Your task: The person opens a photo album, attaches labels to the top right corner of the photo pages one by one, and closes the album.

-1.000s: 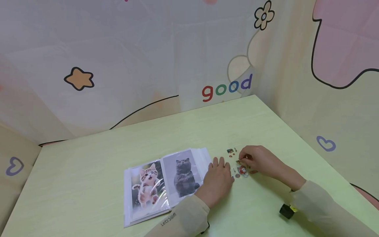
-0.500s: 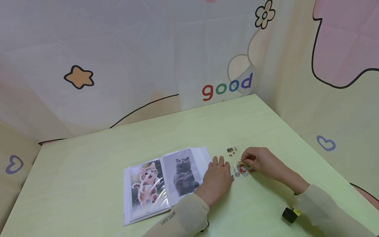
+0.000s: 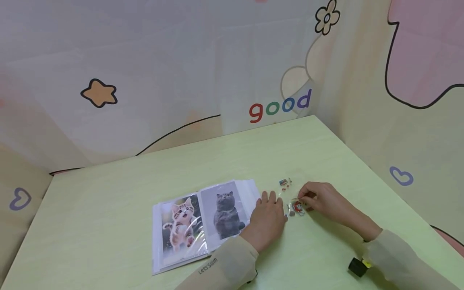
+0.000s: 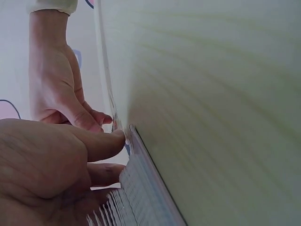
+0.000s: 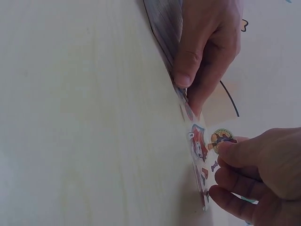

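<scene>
**A:** What did the wrist views add to the head view?

**B:** From the head camera the sticker sheet (image 3: 294, 201) was a small clear patch on the green table (image 3: 119, 193), just right of the photo album (image 3: 203, 223). The right wrist view showed more: the right hand (image 5: 256, 176) pinched a round sticker (image 5: 221, 137) between thumb and fingertips, at the sheet's edge, with a red figure printed beside it. The left wrist view showed the left hand (image 4: 51, 174) with straight fingers pressed flat where the album's stacked sleeves met the sheet.

**A:** How did the sheet lie?

**B:** Flat on the table, between the two hands. Its long axis ran away from the person, toward the wall (image 3: 181, 72) with the word "good" on it. The album lay open, its cat photos upright to the viewer, long side running left to right.

**A:** And the room around it?

**B:** Bare tabletop stretched behind the sheet to the wall. The right edge of the table stood near the right forearm, where a small black and yellow object (image 3: 359, 266) sat by the sleeve.
</scene>
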Available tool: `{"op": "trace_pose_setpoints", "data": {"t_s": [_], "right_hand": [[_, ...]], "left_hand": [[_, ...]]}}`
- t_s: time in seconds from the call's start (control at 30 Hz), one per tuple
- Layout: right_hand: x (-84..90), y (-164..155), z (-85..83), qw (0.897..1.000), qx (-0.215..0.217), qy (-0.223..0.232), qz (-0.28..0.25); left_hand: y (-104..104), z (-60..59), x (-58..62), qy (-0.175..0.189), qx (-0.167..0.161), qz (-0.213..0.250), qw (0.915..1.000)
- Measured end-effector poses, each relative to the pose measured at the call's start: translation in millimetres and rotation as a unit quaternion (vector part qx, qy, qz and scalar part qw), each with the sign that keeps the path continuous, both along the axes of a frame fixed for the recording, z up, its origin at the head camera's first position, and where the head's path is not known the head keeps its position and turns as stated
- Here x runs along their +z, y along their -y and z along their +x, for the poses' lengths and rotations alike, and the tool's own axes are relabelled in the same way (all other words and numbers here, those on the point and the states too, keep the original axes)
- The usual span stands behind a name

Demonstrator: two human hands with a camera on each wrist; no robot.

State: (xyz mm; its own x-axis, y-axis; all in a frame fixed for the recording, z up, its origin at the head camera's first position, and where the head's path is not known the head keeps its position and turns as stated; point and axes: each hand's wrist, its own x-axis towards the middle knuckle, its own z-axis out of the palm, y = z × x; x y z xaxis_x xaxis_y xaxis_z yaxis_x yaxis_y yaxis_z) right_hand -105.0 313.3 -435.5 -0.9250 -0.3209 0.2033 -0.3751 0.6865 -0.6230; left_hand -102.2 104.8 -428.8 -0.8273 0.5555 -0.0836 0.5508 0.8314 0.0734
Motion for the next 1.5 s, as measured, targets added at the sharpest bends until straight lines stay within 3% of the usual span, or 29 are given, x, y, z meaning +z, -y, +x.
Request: {"op": "trace_pose_setpoints", "data": {"t_s": [0.37, 0.53, 0.73, 0.8, 0.93, 1.07, 1.2, 1.5], "right_hand": [[-4.3, -6, 4.9, 0.999, -0.009, -0.044, 0.007], [-2.5, -9, 7.4, 0.999, -0.017, -0.044, -0.005], [6.9, -27, 7.4, 0.989, -0.076, -0.122, -0.019], [9.8, -30, 7.4, 0.991, -0.078, -0.099, -0.042], [8.6, -30, 7.4, 0.993, -0.048, 0.002, -0.105], [4.3, -25, 5.6, 0.987, 0.002, 0.071, -0.146], [3.1, -20, 3.8, 0.977, 0.022, 0.122, -0.171], [4.2, -15, 3.6, 0.975, 0.004, 0.146, -0.165]], "left_hand": [[-4, 0.8, -0.7, -0.011, -0.008, 0.002, 0.9999], [-5, 1.5, -2.0, -0.014, -0.009, 0.003, 0.9999], [-2, -1.8, -4.2, 0.005, 0.002, -0.009, 0.9999], [0, -2.9, -4.3, 0.002, 0.008, -0.008, 0.9999], [-1, -2.5, -2.2, 0.006, 0.016, 0.001, 0.9999], [-4, -1.3, -1.8, -0.001, 0.014, -0.003, 0.9999], [-4, -0.9, -3.2, -0.028, 0.006, -0.005, 0.9996], [-5, -0.9, -6.2, -0.055, 0.001, 0.001, 0.9985]]}}
